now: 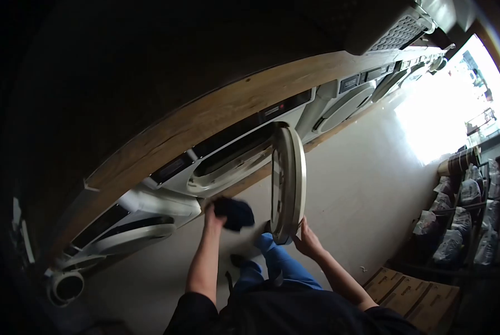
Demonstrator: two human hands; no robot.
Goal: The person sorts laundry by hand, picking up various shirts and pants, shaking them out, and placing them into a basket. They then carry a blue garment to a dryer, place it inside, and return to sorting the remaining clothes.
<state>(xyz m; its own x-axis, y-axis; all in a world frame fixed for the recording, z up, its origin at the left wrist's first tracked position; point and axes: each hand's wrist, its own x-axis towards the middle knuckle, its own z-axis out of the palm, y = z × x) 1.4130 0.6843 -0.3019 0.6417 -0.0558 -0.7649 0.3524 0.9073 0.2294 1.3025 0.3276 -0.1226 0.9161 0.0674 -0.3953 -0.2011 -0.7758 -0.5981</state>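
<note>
My left hand point(213, 215) is closed on a dark, bunched piece of cloth point(234, 214), slightly blurred, in front of a laundry machine. The round, pale-rimmed machine door point(298, 178) stands swung out toward me. Against its near lower edge is my right hand point(310, 242), gripping the rim, with some fingers hidden behind it. Left of the door, the machine's opening point(233, 163) shows, dark inside.
More front-loading machines point(345, 106) line the wall beneath a long wooden ledge point(227, 100). Cardboard boxes point(409, 296) sit at lower right, below a rack of plastic-wrapped bundles point(453, 237). Bright light enters through a doorway point(484, 89) at the far right.
</note>
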